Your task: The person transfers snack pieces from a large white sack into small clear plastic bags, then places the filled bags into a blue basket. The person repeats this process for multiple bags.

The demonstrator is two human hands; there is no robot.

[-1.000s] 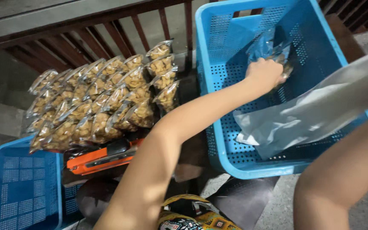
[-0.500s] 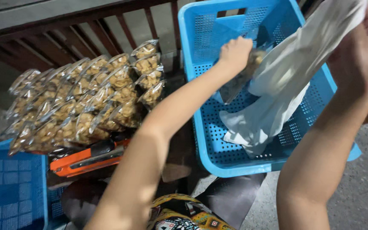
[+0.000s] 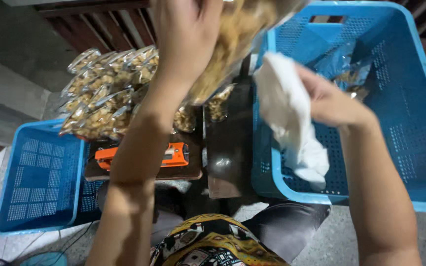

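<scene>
My left hand (image 3: 186, 37) is raised near the top of the view, gripping a clear plastic bag full of golden-brown snacks (image 3: 240, 34) that tilts down to the left. My right hand (image 3: 329, 101) holds a crumpled white plastic bag (image 3: 292, 123), which hangs over the left wall of a large blue perforated basket (image 3: 410, 148). Another clear snack bag (image 3: 348, 74) lies inside that basket, beyond my right hand.
Rows of small sealed snack packets (image 3: 107, 93) lie at the left. An orange heat sealer (image 3: 173, 155) sits on a board below them. A second blue basket (image 3: 40, 177) stands upside down at the lower left. My patterned shirt (image 3: 208, 246) fills the bottom.
My left hand has come out of the big basket and lifted the filled snack bag up toward the camera. My right hand has lowered the white bag to the basket's left wall.
</scene>
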